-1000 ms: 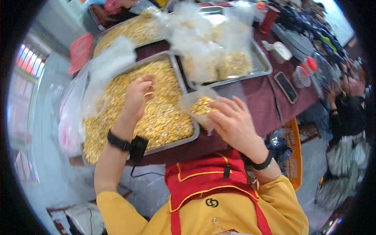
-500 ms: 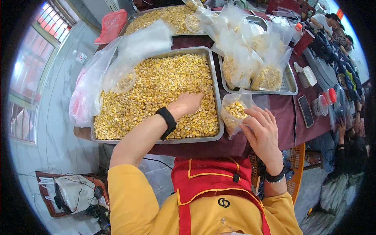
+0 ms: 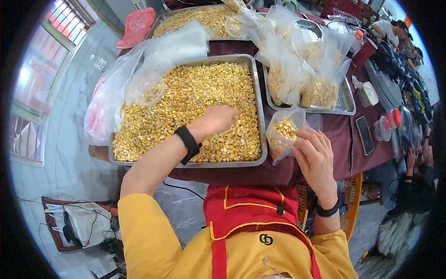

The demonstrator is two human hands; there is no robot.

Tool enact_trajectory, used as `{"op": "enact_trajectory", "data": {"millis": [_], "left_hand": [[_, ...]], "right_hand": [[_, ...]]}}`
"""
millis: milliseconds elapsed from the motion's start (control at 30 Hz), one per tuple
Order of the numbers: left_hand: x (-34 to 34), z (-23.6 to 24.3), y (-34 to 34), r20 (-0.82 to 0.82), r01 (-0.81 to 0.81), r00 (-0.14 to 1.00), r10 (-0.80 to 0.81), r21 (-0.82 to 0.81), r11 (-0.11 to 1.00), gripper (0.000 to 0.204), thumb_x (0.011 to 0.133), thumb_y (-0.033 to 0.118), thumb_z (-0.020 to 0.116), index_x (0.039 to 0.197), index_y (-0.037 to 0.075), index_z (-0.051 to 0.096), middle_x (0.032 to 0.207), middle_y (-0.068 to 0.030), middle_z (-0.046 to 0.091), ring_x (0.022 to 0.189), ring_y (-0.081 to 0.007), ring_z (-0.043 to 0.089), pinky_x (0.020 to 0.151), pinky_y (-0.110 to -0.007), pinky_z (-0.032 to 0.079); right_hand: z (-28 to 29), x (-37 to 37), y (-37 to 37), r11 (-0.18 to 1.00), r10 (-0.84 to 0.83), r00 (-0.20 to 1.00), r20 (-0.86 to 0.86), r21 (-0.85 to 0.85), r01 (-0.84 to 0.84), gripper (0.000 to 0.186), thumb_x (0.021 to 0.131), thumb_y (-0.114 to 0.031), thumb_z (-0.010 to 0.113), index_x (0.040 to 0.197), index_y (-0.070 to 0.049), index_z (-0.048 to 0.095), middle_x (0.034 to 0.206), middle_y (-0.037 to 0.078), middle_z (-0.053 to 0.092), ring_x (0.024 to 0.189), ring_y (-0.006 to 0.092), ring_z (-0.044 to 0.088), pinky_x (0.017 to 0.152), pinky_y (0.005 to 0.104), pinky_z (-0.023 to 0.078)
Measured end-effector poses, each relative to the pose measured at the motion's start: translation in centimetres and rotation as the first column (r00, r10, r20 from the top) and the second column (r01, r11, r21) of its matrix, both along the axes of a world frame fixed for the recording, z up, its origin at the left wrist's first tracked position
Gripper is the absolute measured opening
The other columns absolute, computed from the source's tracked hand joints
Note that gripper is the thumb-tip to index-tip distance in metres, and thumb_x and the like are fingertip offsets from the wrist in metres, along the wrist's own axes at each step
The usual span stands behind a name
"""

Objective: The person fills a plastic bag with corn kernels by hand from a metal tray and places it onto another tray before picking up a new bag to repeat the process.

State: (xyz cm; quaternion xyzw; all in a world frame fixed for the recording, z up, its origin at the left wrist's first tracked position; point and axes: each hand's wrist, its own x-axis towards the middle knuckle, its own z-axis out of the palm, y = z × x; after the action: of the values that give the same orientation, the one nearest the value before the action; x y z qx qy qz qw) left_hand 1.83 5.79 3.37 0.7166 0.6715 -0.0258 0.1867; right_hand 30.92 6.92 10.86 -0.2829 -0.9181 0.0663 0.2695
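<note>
Curled left hand (image 3: 216, 122) slid left in the silver metal tray (image 3: 261, 111), maybe picking yellow corn (image 3: 195, 90), can't tell; beside the tray, right hand (image 3: 318, 157) pinches clear plastic bag (image 3: 280, 145).

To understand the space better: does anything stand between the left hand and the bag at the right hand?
Yes, the right rim of the metal corn tray stands between the left hand and the bag. Nothing else visible does; the right hand touches the bag's right side.
</note>
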Motion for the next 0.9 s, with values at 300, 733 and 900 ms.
{"op": "enact_trajectory", "data": {"millis": [300, 733, 900], "left_hand": [[1.1, -5.6, 6.9, -0.08, -0.079, 0.989, 0.127, 0.447, 0.891, 0.025, 0.084, 0.017, 0.058, 0.106, 0.006, 0.056, 0.106, -0.0154, 0.056, 0.096, -0.0372, 0.059, 0.08, -0.046, 0.05], [-8.1, -2.3, -0.4, 0.045, -0.308, 0.951, 0.305, 0.176, 0.935, 0.031, 0.092, 0.028, 0.05, 0.113, 0.006, 0.056, 0.107, -0.0174, 0.061, 0.097, -0.0368, 0.059, 0.084, -0.048, 0.047], [-6.5, -1.9, 0.1, 0.048, -0.354, 0.935, 0.351, 0.119, 0.928, 0.029, 0.093, 0.027, 0.049, 0.112, 0.007, 0.056, 0.108, -0.0177, 0.06, 0.099, -0.0354, 0.058, 0.083, -0.046, 0.047]], "right_hand": [[0.3, -0.4, -0.4, 1.0, -0.004, 1.0, 0.015, -0.016, 0.004, 0.014, 0.077, -0.013, 0.068, 0.088, -0.009, 0.06, 0.106, 0.005, 0.062, 0.109, 0.0277, 0.057, 0.094, 0.0468, 0.04], [-0.2, -0.5, 0.2, 0.999, 0.028, 0.999, -0.029, -0.032, -0.029, 0.014, 0.077, -0.011, 0.067, 0.088, -0.007, 0.06, 0.105, 0.007, 0.063, 0.108, 0.029, 0.057, 0.095, 0.0467, 0.04], [0.0, -0.8, 0.0, 0.999, 0.031, 0.999, -0.024, -0.025, -0.032, 0.013, 0.078, -0.012, 0.067, 0.088, -0.007, 0.06, 0.104, 0.007, 0.063, 0.107, 0.0289, 0.057, 0.094, 0.0464, 0.041]]}}
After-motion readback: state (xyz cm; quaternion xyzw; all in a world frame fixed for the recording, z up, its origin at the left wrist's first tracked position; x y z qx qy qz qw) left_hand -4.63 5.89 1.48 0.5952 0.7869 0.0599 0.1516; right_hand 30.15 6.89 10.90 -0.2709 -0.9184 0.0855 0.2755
